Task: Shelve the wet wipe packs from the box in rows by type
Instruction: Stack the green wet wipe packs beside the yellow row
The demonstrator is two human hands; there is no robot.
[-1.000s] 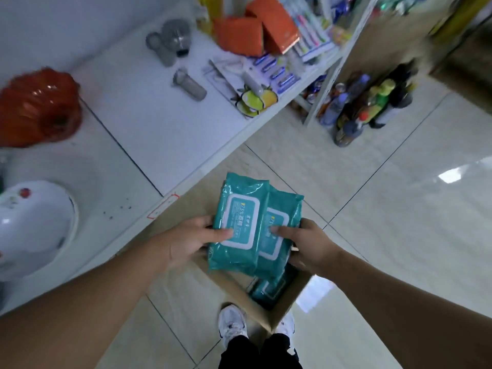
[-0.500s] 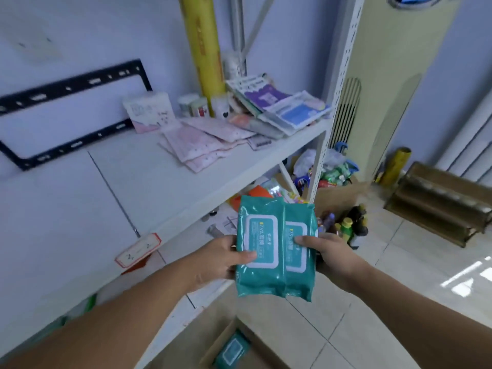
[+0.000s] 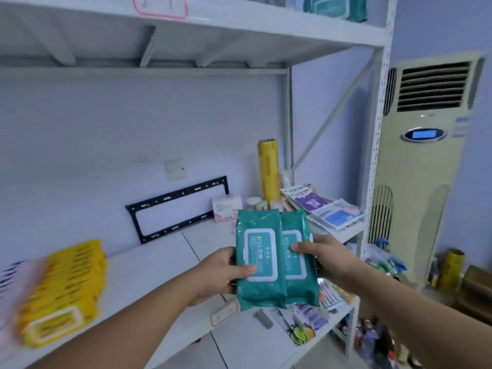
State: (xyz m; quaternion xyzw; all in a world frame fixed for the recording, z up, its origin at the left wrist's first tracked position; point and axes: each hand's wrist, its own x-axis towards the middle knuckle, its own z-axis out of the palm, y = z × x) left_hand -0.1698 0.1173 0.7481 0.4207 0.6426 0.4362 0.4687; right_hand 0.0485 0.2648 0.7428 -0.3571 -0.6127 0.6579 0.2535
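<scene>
A: Why both hands on so little?

B: Two teal wet wipe packs (image 3: 259,259), upright, labels facing the camera, the left one overlapping the other's edge. The left hand (image 3: 226,272) grips the front pack, thumb across its white lid, fingers behind. The right hand (image 3: 324,258) pinches the rear pack the same way. Fanned like that, I'd say, both labels can be read and the type checked before they go down.

A: Where are they, exactly?

B: In mid-air at the centre of the frame, in front of the middle shelf (image 3: 149,270), touching nothing but the hands. The box is out of view.

A: And room?

B: Bare board runs between the row of yellow wipe packs (image 3: 61,291) at lower left and the pink tissue box (image 3: 226,209) by the cling film roll (image 3: 269,171). But shelved teal packs (image 3: 335,8) that look the same type sit on the top shelf (image 3: 266,25), upper right, close to the perforated upright (image 3: 378,129).

A: So up?

B: Probably. That means clearing the top shelf's front lip and staying left of the upright. The yellow row is well apart either way.
</scene>
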